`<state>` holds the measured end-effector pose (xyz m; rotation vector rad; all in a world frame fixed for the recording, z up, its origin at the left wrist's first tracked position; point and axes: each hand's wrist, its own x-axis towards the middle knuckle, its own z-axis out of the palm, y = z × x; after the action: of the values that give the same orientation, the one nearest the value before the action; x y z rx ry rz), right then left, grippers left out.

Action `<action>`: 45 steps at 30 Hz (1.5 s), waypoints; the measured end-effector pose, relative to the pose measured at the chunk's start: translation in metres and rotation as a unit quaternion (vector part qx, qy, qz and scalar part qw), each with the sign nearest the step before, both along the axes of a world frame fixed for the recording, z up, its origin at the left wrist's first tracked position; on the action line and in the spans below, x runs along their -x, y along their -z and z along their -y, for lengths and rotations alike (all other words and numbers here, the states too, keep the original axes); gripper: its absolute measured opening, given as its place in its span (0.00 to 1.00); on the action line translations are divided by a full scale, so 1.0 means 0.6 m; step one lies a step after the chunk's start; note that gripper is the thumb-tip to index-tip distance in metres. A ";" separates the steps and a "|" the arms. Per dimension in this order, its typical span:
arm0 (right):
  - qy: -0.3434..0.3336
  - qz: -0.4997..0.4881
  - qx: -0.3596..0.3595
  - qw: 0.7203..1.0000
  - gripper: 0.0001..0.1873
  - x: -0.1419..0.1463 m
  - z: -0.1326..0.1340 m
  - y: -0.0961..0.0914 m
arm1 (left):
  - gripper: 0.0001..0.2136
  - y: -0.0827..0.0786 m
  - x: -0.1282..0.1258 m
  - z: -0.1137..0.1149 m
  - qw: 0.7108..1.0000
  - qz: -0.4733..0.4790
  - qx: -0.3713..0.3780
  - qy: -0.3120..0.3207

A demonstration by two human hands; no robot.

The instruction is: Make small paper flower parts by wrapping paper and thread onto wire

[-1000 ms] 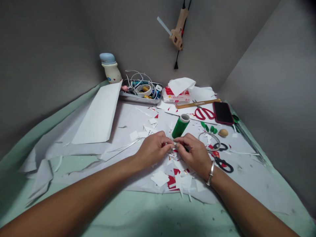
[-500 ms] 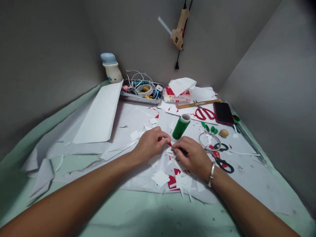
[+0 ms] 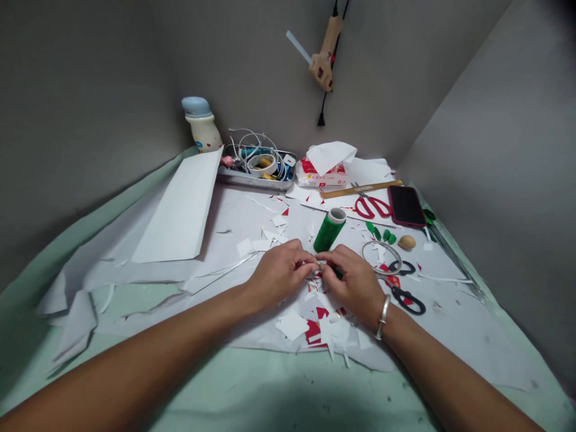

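My left hand (image 3: 283,268) and my right hand (image 3: 353,279) meet fingertip to fingertip over the paper scraps, both closed in a pinch. What lies between the fingers is tiny and mostly covered; I cannot make it out. Under my right palm shows part of a dark green thing (image 3: 337,274). Just behind the fingers stands a spool of green thread (image 3: 330,231), slightly tilted in view. White and red paper scraps (image 3: 316,332) lie below my hands. To the right of my right hand are a silvery ring (image 3: 381,258) and black-handled scissors (image 3: 408,300).
Behind stand a metal tray (image 3: 256,179) of odds and ends, a tissue pack (image 3: 321,174) and a bottle (image 3: 202,126). Red-handled scissors (image 3: 372,207), a ruler (image 3: 360,189) and a phone (image 3: 406,206) lie back right. A folded white card (image 3: 180,210) leans left. A glue gun (image 3: 324,57) hangs above.
My left hand has shifted slightly right and down, and the fingertips of both hands have come together. The small red piece seen between them earlier is now hidden.
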<state>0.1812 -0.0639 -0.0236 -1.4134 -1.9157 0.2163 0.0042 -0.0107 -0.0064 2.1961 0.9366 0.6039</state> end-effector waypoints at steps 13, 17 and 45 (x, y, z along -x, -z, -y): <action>-0.059 0.047 0.010 0.997 0.09 -0.003 0.005 -0.002 | 0.09 -0.005 0.005 -0.023 0.998 0.006 0.020 -0.063; -0.040 -0.018 -0.009 0.999 0.09 -0.006 0.004 -0.006 | 0.09 -0.002 0.005 -0.026 0.997 0.005 0.032 -0.071; -0.021 -0.035 -0.010 0.999 0.09 -0.004 0.003 -0.007 | 0.09 0.000 0.007 -0.026 0.999 -0.003 0.009 -0.050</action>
<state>0.1834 -0.0658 -0.0192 -1.3359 -1.8871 0.2624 0.0003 0.0046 -0.0063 2.1458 1.0574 0.6333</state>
